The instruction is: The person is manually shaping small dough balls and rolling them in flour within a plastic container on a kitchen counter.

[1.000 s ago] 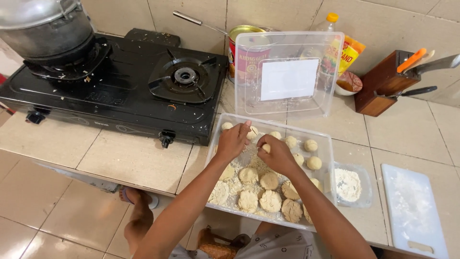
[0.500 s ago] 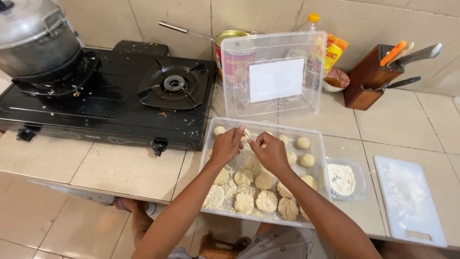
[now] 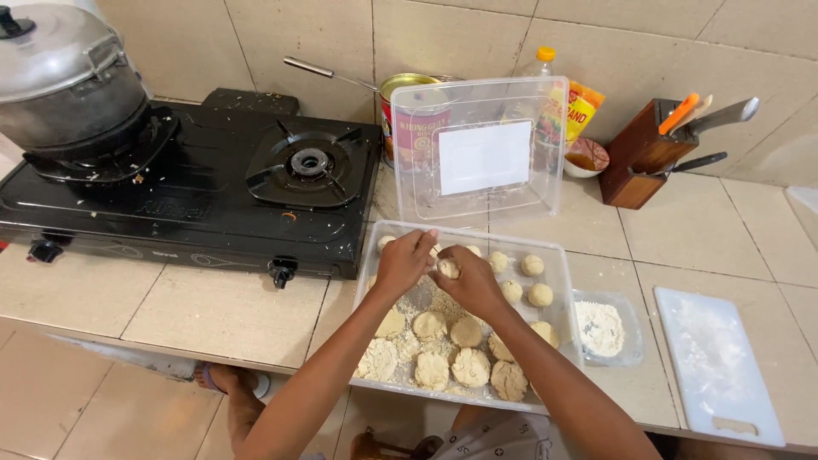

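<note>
While both curled hands, left hand [image 3: 403,262] and right hand [image 3: 469,285], pinch one dough ball [image 3: 446,267], fingers hide most of it

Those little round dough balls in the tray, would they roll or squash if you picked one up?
The dough balls look soft: the flattened pieces beside them have cracked edges, so probably crumbly. Being round, they might roll, though the crumb-dusted tray may slow them.
</note>
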